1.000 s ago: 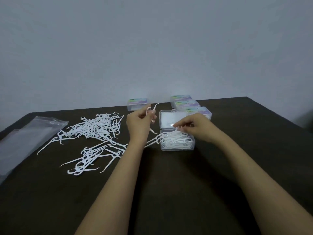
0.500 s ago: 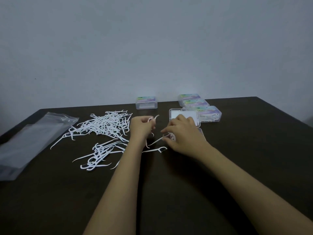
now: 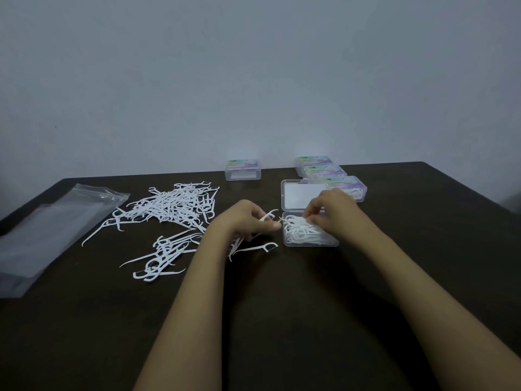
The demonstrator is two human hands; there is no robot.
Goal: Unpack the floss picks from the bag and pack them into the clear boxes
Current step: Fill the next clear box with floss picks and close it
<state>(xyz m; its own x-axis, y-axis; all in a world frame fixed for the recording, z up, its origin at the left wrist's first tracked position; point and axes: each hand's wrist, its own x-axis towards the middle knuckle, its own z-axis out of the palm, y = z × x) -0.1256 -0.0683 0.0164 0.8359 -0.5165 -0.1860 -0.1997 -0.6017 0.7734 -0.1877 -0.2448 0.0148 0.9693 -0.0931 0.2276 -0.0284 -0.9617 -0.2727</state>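
**Dark tabletop: picks passing into the open box**

Dark table (image 3: 282,328) stood below a blank grey wall. The left hand (image 3: 244,221) gripped a small bundle of floss picks (image 3: 268,216), with its long axis slanted up toward the open clear box (image 3: 310,244) just to its right. The right hand (image 3: 331,210) hovered over the box with fingers curled among the packed picks; whether it pinched one could not be told. The loose pile (image 3: 174,206) and the flat bag (image 3: 50,230) lay further left, on the left hand's side.

Closed boxes (image 3: 321,165) carry colourful lid labels; print probably too blurred, nothing legible.
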